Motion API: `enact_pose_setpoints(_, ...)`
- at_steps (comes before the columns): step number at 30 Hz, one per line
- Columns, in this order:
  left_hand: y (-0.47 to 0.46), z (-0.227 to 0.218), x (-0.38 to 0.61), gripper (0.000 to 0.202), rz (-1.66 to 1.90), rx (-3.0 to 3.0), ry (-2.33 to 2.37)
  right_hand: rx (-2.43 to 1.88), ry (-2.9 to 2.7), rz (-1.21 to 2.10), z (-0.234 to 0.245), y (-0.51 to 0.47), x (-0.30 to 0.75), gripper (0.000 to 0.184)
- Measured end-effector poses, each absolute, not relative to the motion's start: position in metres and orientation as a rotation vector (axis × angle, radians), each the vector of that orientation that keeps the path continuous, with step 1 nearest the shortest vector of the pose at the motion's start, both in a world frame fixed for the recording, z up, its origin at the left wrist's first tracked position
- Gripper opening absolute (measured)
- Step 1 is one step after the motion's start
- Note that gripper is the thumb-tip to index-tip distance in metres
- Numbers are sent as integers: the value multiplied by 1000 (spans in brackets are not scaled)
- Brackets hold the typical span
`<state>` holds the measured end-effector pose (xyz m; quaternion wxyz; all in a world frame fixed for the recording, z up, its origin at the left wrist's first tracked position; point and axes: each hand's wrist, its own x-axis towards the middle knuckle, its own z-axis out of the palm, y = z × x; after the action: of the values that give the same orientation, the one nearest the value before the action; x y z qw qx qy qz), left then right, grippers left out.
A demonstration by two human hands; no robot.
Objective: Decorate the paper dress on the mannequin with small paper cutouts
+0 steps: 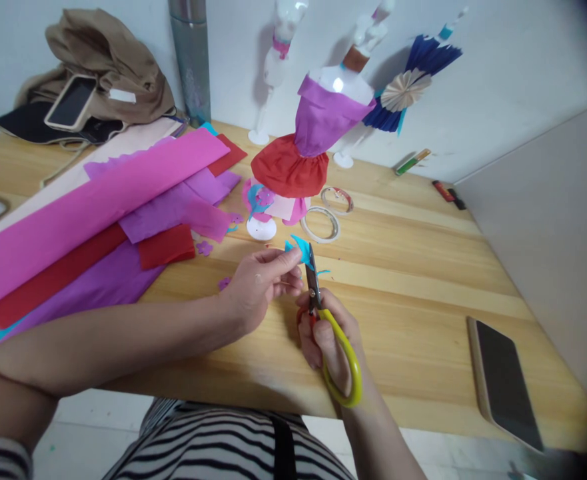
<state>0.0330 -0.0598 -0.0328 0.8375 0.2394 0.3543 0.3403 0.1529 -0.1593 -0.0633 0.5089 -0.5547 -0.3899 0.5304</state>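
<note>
Between the thumb and fingers of my left hand [258, 283] is a small piece of blue paper [302, 249]. My right hand [330, 330] is wrapped round the scissors [346, 363], which have a yellow handle loop and a red part. Their blades point away from me and lie at the right edge of the blue paper. A thin blue scrap shows just right of the blades. Beyond my hands stands a small doll form dressed in a purple paper top [323, 117] and a red paper skirt [290, 167].
Pink, red and purple paper [98, 193] is heaped at left. Two tape rolls, one a white roll [320, 238], lie beyond the scissors. A phone [506, 380] rests at right. Behind are a bottle [190, 67], a brown cloth bag [108, 60] and a blue-dressed doll form [398, 100].
</note>
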Motion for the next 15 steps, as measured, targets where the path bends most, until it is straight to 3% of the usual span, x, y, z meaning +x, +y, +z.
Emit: enact_pose_setpoints(15,-56,-37,33,24,779,605,745,-1287,-947,1279,-68,-161,153,59)
